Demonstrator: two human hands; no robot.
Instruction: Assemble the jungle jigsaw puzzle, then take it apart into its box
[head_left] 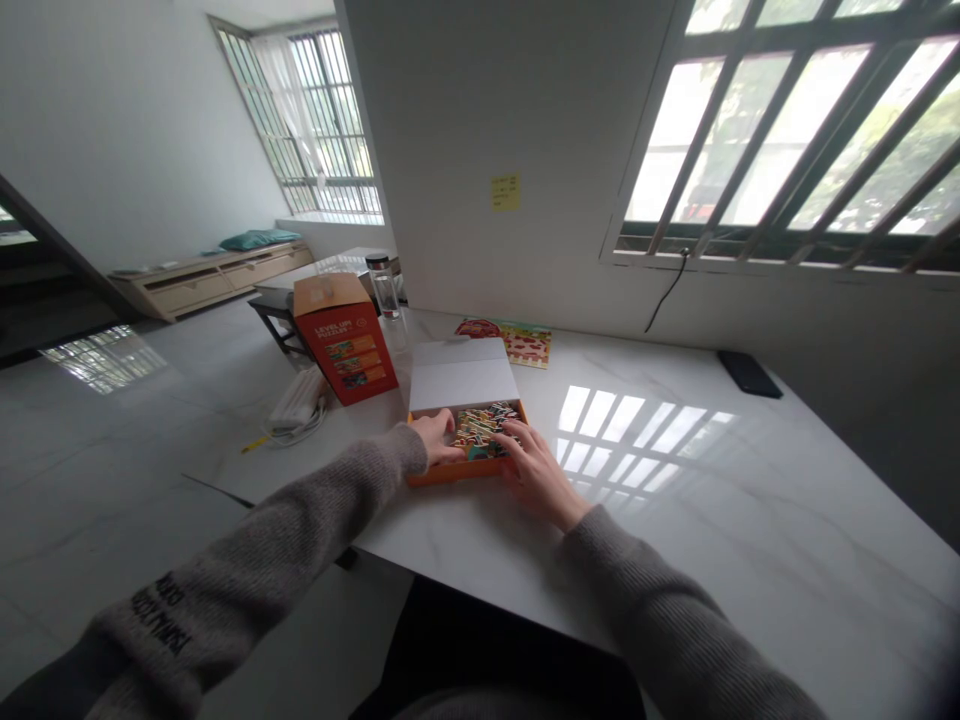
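An orange box (450, 478) with its white-lined lid (461, 375) folded back sits on the marble-look table in front of me. Inside lies a jumbled heap of puzzle pieces (480, 428), many standing on edge. My left hand (439, 438) reaches over the box's left side, thumb and fingers apart at the edge of the heap. Over the right side comes my right hand (536, 468), its fingers spread and bent onto the pieces, the thumb by the front right corner. I see no piece gripped in either hand, though some fingertips are hidden among the pieces.
A tall red puzzle carton (346, 345) stands to the left, a glass bottle (384, 288) behind it. Beside the carton lies a white power strip (298, 400) with its cable. Colourful picture sheets (529, 345) lie behind the lid. A black phone (748, 374) rests far right.
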